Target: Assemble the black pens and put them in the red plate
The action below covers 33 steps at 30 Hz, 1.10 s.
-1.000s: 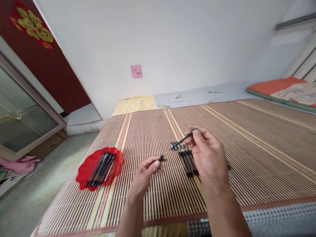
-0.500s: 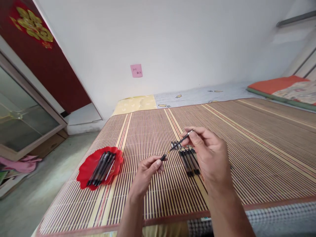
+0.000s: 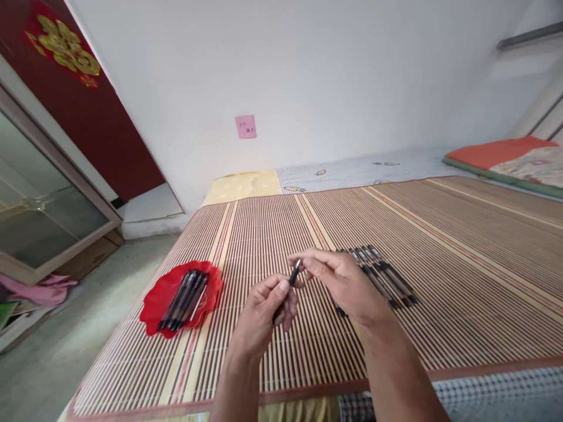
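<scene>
My left hand [image 3: 269,305] is closed around a black pen [image 3: 294,274], whose silver tip points up and to the right; part of its barrel is hidden in the palm. Just beyond that tip, my right hand [image 3: 336,278] has loosely bent fingers, with nothing visible held between them. Whether its fingertips touch the pen tip I cannot tell. Behind and right of my right hand lies a row of several dark pens [image 3: 387,275] on the striped mat, partly covered by that hand. To the left, a red scalloped dish [image 3: 152,299] holds several black pens [image 3: 182,299] and a thin white stick [image 3: 199,302].
The striped bamboo mat [image 3: 259,234] covers the bed up to the white wall [image 3: 308,70], which carries a pink note [image 3: 245,126]. Folded orange bedding [image 3: 492,151] lies at the far right. Beyond the left edge are the floor [image 3: 118,293] and a glass-paned door [image 3: 48,193].
The thin refill, earlier held up by my right hand, is now inside the pen barrel with only its tip showing. My right hand has come down and left, uncovering more of the pen row.
</scene>
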{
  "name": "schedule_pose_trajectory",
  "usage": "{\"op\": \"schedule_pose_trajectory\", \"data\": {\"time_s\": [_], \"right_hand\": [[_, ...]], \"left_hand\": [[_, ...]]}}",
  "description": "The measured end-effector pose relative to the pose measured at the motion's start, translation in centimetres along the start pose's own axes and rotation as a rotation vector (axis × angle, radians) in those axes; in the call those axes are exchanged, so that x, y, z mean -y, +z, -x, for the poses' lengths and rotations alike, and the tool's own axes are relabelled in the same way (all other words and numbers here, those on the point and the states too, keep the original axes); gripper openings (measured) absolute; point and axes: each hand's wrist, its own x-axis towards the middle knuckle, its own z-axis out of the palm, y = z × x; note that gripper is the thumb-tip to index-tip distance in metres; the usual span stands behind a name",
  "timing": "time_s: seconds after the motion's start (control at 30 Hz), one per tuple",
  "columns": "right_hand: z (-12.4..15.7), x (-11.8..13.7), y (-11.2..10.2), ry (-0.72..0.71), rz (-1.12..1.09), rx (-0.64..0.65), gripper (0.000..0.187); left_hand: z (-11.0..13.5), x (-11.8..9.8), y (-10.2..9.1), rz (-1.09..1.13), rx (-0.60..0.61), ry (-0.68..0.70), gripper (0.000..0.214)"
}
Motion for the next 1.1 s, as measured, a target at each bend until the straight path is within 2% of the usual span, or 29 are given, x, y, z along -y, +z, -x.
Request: {"op": "schedule_pose_trajectory", "data": {"time_s": [0.1,0.17,0.47,0.63,0.87,0.93,1.1], "right_hand": [[-0.1,-0.4,-0.4,0.043,-0.016,-0.123,0.028],[-0.2,-0.6,-0.5,0.051,-0.035,-0.154,0.027],[-0.1,-0.5,0.0,0.094,-0.065,0.014,0.02],[-0.2,-0.5,0.0,0.108,-0.105,0.002,0.016],[-0.2,-0.8,-0.1,0.098,-0.075,-0.075,0.031],[-0.1,-0.7,-0.2,0.079,-0.08,-0.06,0.031],[-0.1,-0.7,-0.3,0.083,-0.06,0.026,0.018]], "left_hand": [[-0.1,0.1,0.1,0.032,-0.014,-0.016,0.033],[-0.3,0.3,0.1,0.053,-0.024,-0.024,0.034],[-0.3,0.5,0.9,0.078,0.0,-0.054,0.036],[-0.3,0.7,1.2,0.088,0.018,-0.046,0.034],[-0.4,0.7,1.1,0.088,0.001,-0.043,0.034],[-0.4,0.7,1.1,0.095,-0.007,-0.042,0.033],[-0.3,0.9,1.0,0.1,0.005,-0.031,0.032]]}}
